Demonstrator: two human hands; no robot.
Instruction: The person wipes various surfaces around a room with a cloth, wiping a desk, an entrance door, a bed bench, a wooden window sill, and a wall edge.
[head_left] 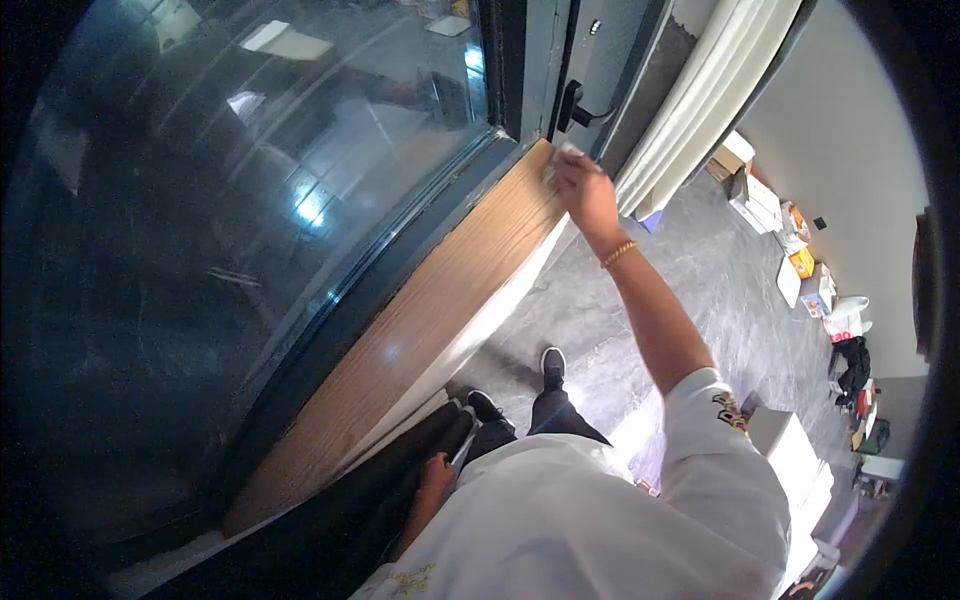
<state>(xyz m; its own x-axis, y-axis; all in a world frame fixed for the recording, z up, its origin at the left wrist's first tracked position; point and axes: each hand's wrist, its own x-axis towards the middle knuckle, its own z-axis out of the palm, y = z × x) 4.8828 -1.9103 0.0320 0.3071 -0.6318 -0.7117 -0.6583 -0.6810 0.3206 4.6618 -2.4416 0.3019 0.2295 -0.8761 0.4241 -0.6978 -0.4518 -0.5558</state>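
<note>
My right hand [585, 190] reaches out to the far end of a wood-grain windowsill [430, 290]. Its fingers are closed on a small white cloth [568, 150], pressed against the sill's corner; whether it is fabric or tissue is hard to tell. Low down beside my body, my left hand [437, 472] is curled at the edge of a dark curtain [340, 510]. What those fingers hold, if anything, is hidden.
A dark-framed window [250, 200] with reflections runs along the sill. Beyond it are a black handle [573, 108] and a cream curtain [715, 90]. Boxes [757, 203] and bags [848, 318] line the wall on the grey floor [690, 270]. White boxes [785, 450] stand at my right.
</note>
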